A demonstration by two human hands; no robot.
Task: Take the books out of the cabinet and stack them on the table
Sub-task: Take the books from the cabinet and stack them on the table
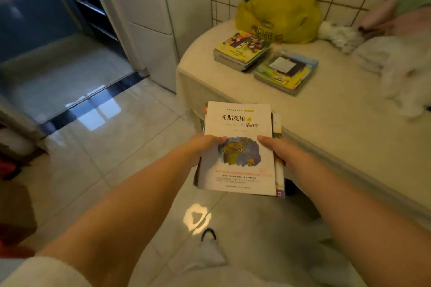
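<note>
A pile of books (240, 121) is held over the tiled floor, just short of the table's near edge. Its top book has a white cover with black Chinese characters and a blue-and-yellow picture. My left hand (201, 147) grips the pile's left side, thumb on the cover. My right hand (276, 148) grips its right side the same way. On the cloth-covered table (349, 123) lie two stacks of books: one with a yellow illustrated cover (241, 51) and one to its right with a green and blue cover (285, 72).
A yellow plastic bag (279, 14) stands at the back of the table by the tiled wall. White and pink cloths (396, 60) lie on the table's right part. An open doorway (58, 49) to a dark room is at the left. A white sock (210, 254) lies on the floor.
</note>
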